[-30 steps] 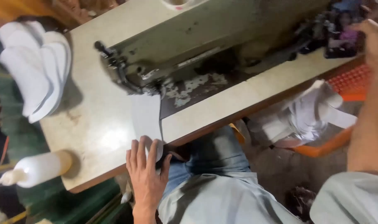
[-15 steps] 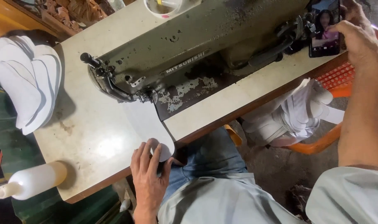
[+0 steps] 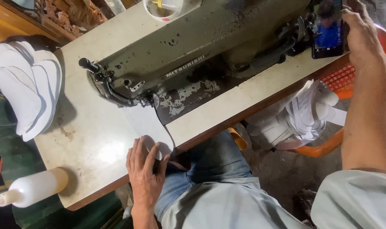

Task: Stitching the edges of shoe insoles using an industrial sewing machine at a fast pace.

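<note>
My left hand (image 3: 145, 174) presses the white cutout (image 3: 152, 127) flat at the table (image 3: 91, 148) front edge, fingers spread, and should keep it smooth toward the needle (image 3: 149, 101), while my right hand (image 3: 362, 36) pinches the phone (image 3: 328, 27).

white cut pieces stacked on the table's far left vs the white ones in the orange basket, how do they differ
The stack of flat white cut pieces lies fanned out on the cream table top, left of the sewing machine. The white pieces in the orange plastic basket sit below table level, bunched and curled. Both are white and untouched by either hand.
</note>
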